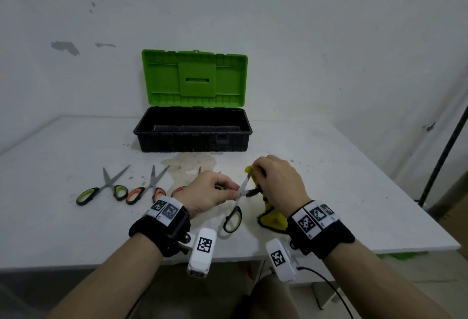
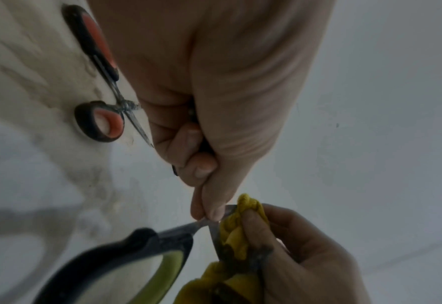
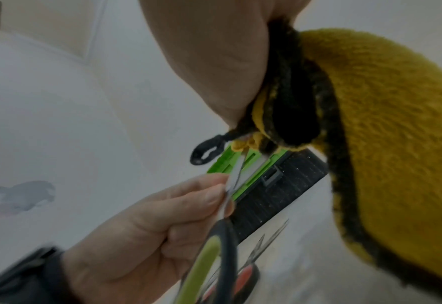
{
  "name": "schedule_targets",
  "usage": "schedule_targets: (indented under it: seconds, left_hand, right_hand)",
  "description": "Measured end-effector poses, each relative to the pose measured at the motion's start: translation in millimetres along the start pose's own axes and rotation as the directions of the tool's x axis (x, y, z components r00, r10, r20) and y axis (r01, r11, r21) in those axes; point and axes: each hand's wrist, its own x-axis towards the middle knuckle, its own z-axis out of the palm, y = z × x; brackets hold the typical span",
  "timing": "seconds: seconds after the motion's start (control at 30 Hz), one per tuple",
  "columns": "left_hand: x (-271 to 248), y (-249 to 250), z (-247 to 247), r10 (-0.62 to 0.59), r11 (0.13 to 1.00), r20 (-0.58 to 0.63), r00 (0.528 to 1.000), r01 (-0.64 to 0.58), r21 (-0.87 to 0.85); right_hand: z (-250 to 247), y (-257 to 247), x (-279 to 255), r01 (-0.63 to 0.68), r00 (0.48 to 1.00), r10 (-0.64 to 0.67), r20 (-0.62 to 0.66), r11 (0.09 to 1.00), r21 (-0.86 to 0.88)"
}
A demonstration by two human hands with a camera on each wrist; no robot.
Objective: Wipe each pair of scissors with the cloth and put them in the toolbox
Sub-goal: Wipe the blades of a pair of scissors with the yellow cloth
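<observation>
L hand (image 1: 211, 192) pinches green-handled scissors (image 1: 236, 207) at the blades near pivot, held above table (image 1: 354, 192). R hand (image 1: 278, 182) clenches yellow cloth (image 1: 272, 220) round blade tip. Scissors look light, stiff, sharp-edged, so hold by handles/pivot; cloth soft, bunches. Toolbox (image 1: 192, 141) open behind, three more pairs lie left.

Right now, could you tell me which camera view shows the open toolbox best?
The head view: the toolbox sits whole at the back of the table, green lid raised, black base unobstructed. The right wrist view catches only a slice of the lid and front wall behind the held scissors and cloth. The left wrist view misses it.
</observation>
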Motion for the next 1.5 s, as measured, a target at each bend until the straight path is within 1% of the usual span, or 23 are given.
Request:
schedule_targets:
  seconds: [0.03,0.07,0.1,0.17,0.23,0.3,0.37,0.43,0.53,0.57,0.6,0.67,0.73,0.8,0.87,0.97,1.03,1.1,1.17,1.23,1.33,1.4,1.5]
  left_hand:
    - [-1,0,1,-0.013,1.000,-0.002,1.000,0.013,-0.010]
    - [-1,0,0,-0.034,0.999,-0.011,0.999,0.034,-0.026]
    - [-1,0,0,-0.060,0.997,-0.019,0.998,0.059,-0.045]
    - [0,0,-3,-0.102,0.991,-0.033,0.994,0.099,-0.086]
    - [1,0,-6,-0.108,0.989,-0.023,0.994,0.105,-0.100]
    - [1,1,-4,-0.070,0.995,-0.007,0.997,0.070,-0.065]
    - [0,3,0,-0.005,1.000,-0.005,1.000,0.005,-0.012]
    - [0,3,2,0.039,0.999,0.003,0.999,-0.039,0.024]
    - [0,2,2,0.012,1.000,-0.011,1.000,-0.012,0.023]
    - [0,2,2,-0.008,1.000,-0.023,1.000,0.008,0.009]
    - [-1,2,1,-0.036,0.999,-0.033,0.999,0.036,-0.016]
    - [-1,2,-2,-0.091,0.993,-0.041,0.995,0.087,-0.077]
    - [0,2,-5,-0.103,0.989,-0.027,0.994,0.099,-0.105]
    - [-1,4,-4,-0.077,0.993,0.001,0.997,0.077,-0.084]
    - [-2,6,0,-0.043,0.998,0.023,0.999,0.044,-0.055]
    - [-4,4,1,-0.022,1.000,0.031,0.999,0.022,-0.014]
    - [-5,3,2,-0.034,0.999,0.024,0.999,0.035,-0.002]
    - [-6,2,3,-0.071,0.997,-0.007,0.997,0.071,-0.034]
    - [-5,2,1,-0.121,0.989,-0.053,0.991,0.116,-0.086]
    - [-4,3,-1,-0.137,0.985,-0.069,0.988,0.128,-0.117]
    - [-3,7,2,-0.112,0.988,-0.049,0.993,0.106,-0.110]
    - [-3,11,7,-0.081,0.992,-0.030,0.996,0.077,-0.097]
    - [-5,13,10,-0.044,0.995,-0.036,0.998,0.040,-0.088]
  right_hand:
    - [-1,3,3,-0.044,0.999,0.044,-0.031,0.999,0.019]
    - [-3,6,3,-0.058,0.997,0.061,-0.053,0.997,0.051]
    - [-3,7,2,-0.041,0.997,0.046,-0.060,0.995,0.087]
    - [-6,5,-6,0.056,0.998,-0.054,-0.019,0.992,0.115]
    - [-6,-1,-15,0.157,0.985,-0.161,0.065,0.985,0.067]
    - [-4,-3,-18,0.188,0.977,-0.188,0.099,0.982,0.013]
    - [-4,-2,-14,0.137,0.987,-0.138,0.080,0.990,0.008]
    - [-3,1,-7,0.055,0.997,-0.056,0.044,0.998,0.028]
    - [-4,5,4,-0.090,0.995,0.092,-0.026,0.995,0.048]
    - [-6,6,5,-0.115,0.992,0.118,-0.051,0.991,0.069]
    - [-7,6,5,-0.110,0.991,0.116,-0.068,0.990,0.092]
    - [-9,4,-2,-0.013,0.999,0.020,-0.050,0.992,0.125]
    - [-8,-4,-12,0.107,0.992,-0.111,0.053,0.991,0.080]
    - [-5,-10,-17,0.151,0.982,-0.153,0.111,0.988,0.020]
    - [-3,-9,-15,0.107,0.992,-0.107,0.073,0.994,0.011]
    - [-4,-3,-4,-0.032,0.999,0.032,0.002,0.999,0.042]
    - [-6,3,4,-0.118,0.992,0.120,-0.033,0.991,0.064]
    - [-10,6,6,-0.157,0.984,0.165,-0.063,0.981,0.111]
    - [-16,6,3,-0.133,0.984,0.151,-0.096,0.975,0.179]
    - [-19,-1,-6,-0.079,0.991,0.101,-0.093,0.973,0.218]
    - [-16,-14,-15,-0.019,0.999,0.024,-0.034,0.990,0.140]
    - [-9,-17,-16,-0.007,1.000,0.007,-0.002,0.998,0.068]
    - [0,-18,-18,0.020,1.000,-0.021,0.022,0.999,0.038]
